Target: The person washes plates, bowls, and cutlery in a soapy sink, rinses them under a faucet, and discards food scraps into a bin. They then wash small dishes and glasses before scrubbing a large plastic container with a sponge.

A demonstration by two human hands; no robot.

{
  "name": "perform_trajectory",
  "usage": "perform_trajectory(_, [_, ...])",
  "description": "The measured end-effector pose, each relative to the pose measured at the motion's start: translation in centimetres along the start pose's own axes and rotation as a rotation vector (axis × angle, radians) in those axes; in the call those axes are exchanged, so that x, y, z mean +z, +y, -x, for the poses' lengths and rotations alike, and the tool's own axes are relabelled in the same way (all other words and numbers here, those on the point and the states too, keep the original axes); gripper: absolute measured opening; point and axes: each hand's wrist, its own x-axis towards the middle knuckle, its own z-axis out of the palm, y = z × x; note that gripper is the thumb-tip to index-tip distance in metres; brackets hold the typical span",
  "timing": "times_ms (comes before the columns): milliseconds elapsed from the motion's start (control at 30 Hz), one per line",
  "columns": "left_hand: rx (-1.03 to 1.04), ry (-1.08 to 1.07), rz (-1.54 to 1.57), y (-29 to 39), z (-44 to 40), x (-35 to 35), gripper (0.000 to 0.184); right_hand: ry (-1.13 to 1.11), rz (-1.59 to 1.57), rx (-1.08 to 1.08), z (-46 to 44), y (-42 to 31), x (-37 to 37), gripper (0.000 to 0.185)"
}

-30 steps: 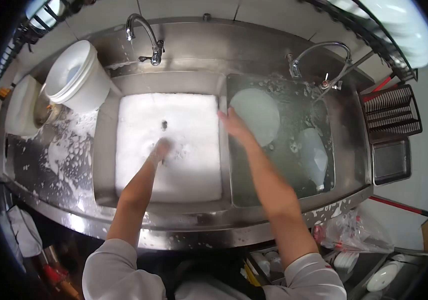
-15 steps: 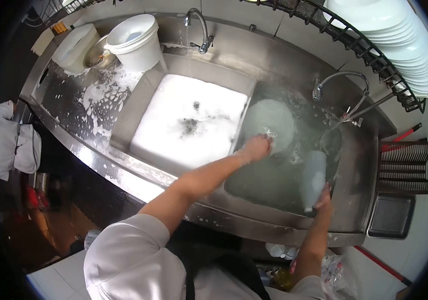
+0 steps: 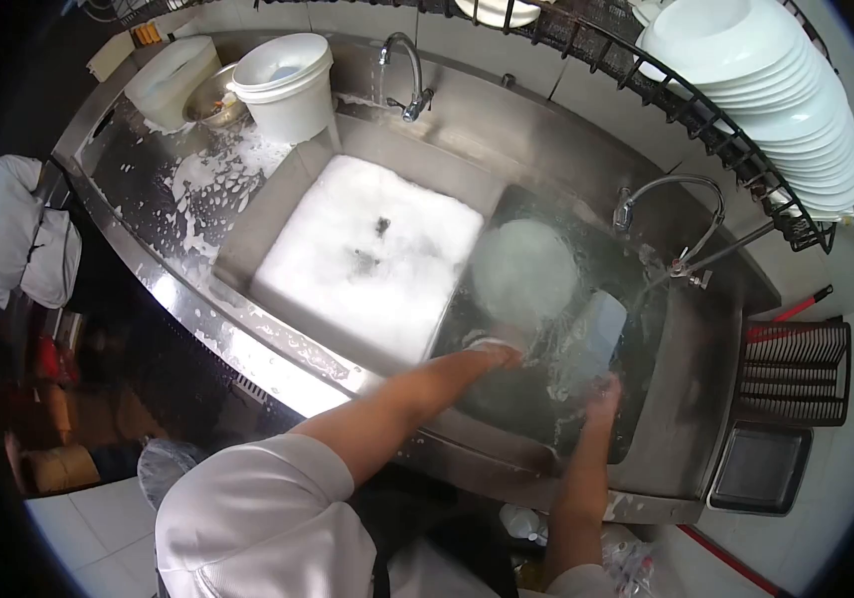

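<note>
A pale rectangular dish [image 3: 601,327] is tilted in the cloudy water of the right sink basin, its upper end above the surface. My right hand [image 3: 601,395] grips its lower end. My left hand [image 3: 507,351] is partly under water to the left of that dish, its fingers blurred and half hidden. Just above my left hand, a round pale plate [image 3: 526,269] lies below the surface, apart from the hand.
The left basin holds thick white foam [image 3: 372,254]. Two faucets [image 3: 409,85] [image 3: 676,189] stand behind. White buckets [image 3: 287,95] sit at the back left. A black rack [image 3: 646,75] with stacked white plates [image 3: 786,110] overhangs the right. A brown slotted rack [image 3: 796,374] stands beside the sink.
My left hand has moved off the round plate toward the front of the basin. My right hand has shifted the rectangular dish leftward and up, tilting it. The view has turned slightly.
</note>
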Motion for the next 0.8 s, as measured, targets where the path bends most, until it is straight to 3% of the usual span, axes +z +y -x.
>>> perform_trajectory(100, [0.010, -0.021, 0.307, -3.2, 0.5, 0.5, 0.028, 0.315, 0.165, -0.034, 2.9, -1.0, 7.4, 0.025])
perform_trajectory(133, [0.024, -0.035, 0.438, -4.4, 1.1, 0.4, 0.029, 0.326, 0.243, -0.089, 3.5, -1.2, 7.8, 0.023])
perform_trajectory(200, [0.045, 0.057, 0.719, -4.2, 5.3, -6.5, 0.030, 0.343, 0.405, -0.210, 4.6, -1.9, 8.1, 0.022])
perform_trajectory(300, [0.112, 0.286, 1.167, -7.6, 8.2, -11.4, 0.027, 0.225, 0.330, -0.306, 5.5, -4.3, 8.0, 0.029])
perform_trajectory(367, [-0.065, 0.327, 1.618, -10.0, 9.8, -14.8, 0.021, 0.053, 0.325, -0.365, 8.5, -6.9, 11.0, 0.030])
perform_trajectory(433, [-0.026, 0.490, 1.649, -13.5, 8.7, -16.4, 0.021, -0.072, 0.404, -0.390, 11.0, -9.4, 15.9, 0.029])
perform_trajectory(533, [-0.189, 0.502, 1.817, -19.4, 4.7, -20.0, 0.023, -0.209, 0.551, -0.361, 13.4, -11.5, 27.1, 0.014])
perform_trajectory(600, [-0.283, 0.579, 1.833, -22.7, 2.4, -23.1, 0.025, -0.336, 0.811, -0.335, 13.4, -12.6, 33.7, 0.008])
perform_trajectory(633, [-0.363, 0.668, 1.826, -24.0, 2.1, -25.6, 0.025, -0.277, 0.738, -0.290, 15.3, -12.8, 37.8, 0.014])
perform_trajectory(700, [0.057, 0.824, 1.964, -26.4, 3.6, -28.6, 0.025, -0.246, 0.564, -0.190, 17.2, -12.6, 42.1, 0.021])
perform_trajectory(800, [-0.260, 0.889, 1.835, -29.8, 6.7, -32.0, 0.022, -0.381, 0.285, -0.116, 16.8, -10.5, 44.2, 0.019])
